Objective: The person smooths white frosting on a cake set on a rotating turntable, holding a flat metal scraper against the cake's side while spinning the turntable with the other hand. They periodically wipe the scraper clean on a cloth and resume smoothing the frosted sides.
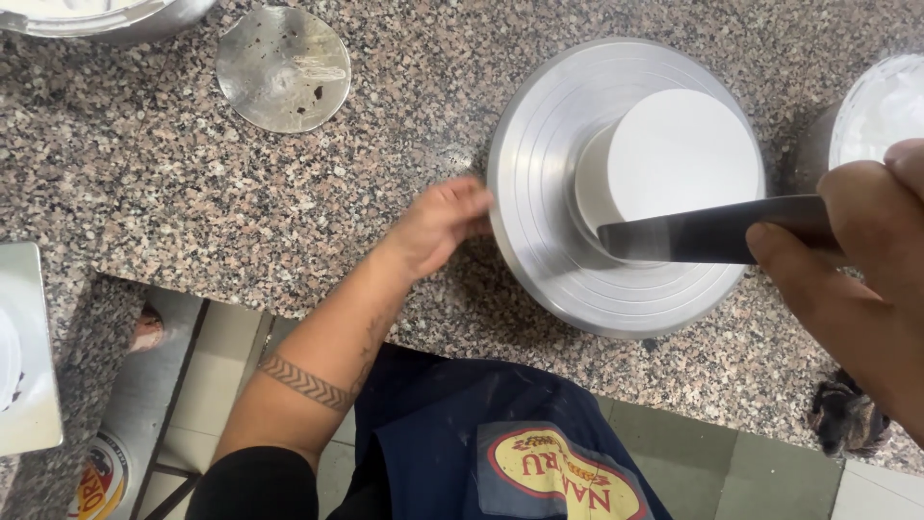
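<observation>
Bright, even light, soft shadows

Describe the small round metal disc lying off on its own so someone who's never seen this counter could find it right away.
On the speckled pink-grey granite counter, look up and to the left of the large ridged aluminium turntable that the left hand touches at its rim. There lies a small flat round metal disc. Unlike the turntable it is thin, carries no white cake, and is smeared and flecked with dark crumbs.
</observation>
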